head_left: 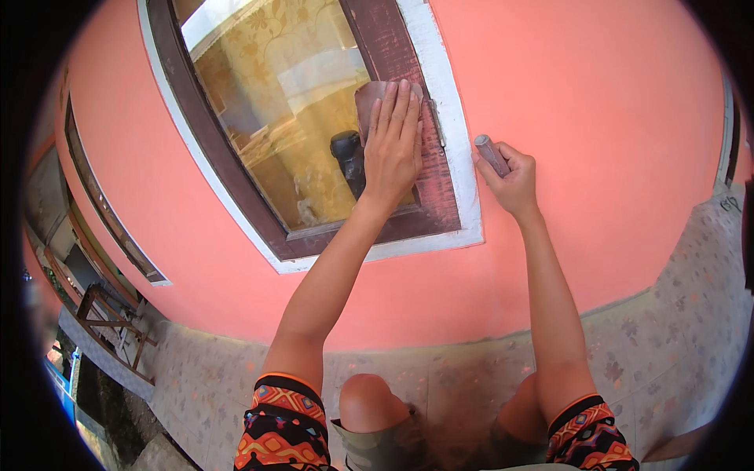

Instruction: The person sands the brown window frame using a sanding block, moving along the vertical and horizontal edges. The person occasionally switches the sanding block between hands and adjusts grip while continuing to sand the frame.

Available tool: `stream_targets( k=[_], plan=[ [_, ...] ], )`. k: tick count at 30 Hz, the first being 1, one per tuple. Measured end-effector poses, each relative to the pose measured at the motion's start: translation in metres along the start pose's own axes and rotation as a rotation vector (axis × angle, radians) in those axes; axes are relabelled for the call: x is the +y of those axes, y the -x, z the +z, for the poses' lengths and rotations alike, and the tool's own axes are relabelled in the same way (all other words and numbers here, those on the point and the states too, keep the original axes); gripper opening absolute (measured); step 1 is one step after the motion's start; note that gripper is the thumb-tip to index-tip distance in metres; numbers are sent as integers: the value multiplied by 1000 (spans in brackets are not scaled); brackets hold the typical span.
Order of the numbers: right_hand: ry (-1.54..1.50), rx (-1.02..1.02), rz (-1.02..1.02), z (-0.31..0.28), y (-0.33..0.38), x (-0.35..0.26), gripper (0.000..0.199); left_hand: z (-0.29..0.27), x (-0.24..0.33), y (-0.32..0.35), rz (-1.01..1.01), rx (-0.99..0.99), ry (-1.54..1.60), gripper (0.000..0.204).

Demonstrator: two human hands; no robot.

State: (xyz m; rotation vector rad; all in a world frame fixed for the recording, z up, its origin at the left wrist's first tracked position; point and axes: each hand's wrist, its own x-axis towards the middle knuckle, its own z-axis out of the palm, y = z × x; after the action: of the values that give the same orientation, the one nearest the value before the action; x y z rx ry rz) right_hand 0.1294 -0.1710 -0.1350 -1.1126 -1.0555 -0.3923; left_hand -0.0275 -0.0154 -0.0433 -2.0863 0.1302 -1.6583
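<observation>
My left hand (395, 145) lies flat with its fingers stretched out, pressing a brown sheet of sandpaper (366, 102) against the right side of a dark brown window frame (436, 196). The paper's edges show on both sides of the fingers; my thumb is hidden. Beneath and around the hand, the frame's brown surface looks scuffed, with pinkish patches. To the right, in front of the pink wall (597, 157), my right hand (514, 179) is closed around a small grey-brown cylinder (492, 155) with a pale round end. Whether this is rolled paper or something solid I cannot tell.
White trim (469, 212) borders the window. The glass (275, 86) shows a yellowish curtain and reflections, including a dark shape (349, 161) beside my left hand. Below lies a patterned tile floor (660, 345). A wooden stand (110, 322) is at the far left, near another window (106, 204).
</observation>
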Motion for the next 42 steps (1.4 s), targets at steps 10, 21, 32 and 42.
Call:
stream_targets(
  k=[10, 21, 32, 42],
  plan=[
    [68, 6, -54, 0, -1, -3, 24, 9, -51, -108, 13, 107, -96, 50],
    [67, -25, -4, -2, 1, -3, 20, 3, 4, 18, 0, -23, -30, 48],
    [67, 1, -44, -1, -1, 0, 18, 7, -54, -70, 48, 113, -77, 47],
    [80, -8, -26, -3, 0, -8, 19, -7, -7, -13, -24, 32, -46, 45]
  ],
)
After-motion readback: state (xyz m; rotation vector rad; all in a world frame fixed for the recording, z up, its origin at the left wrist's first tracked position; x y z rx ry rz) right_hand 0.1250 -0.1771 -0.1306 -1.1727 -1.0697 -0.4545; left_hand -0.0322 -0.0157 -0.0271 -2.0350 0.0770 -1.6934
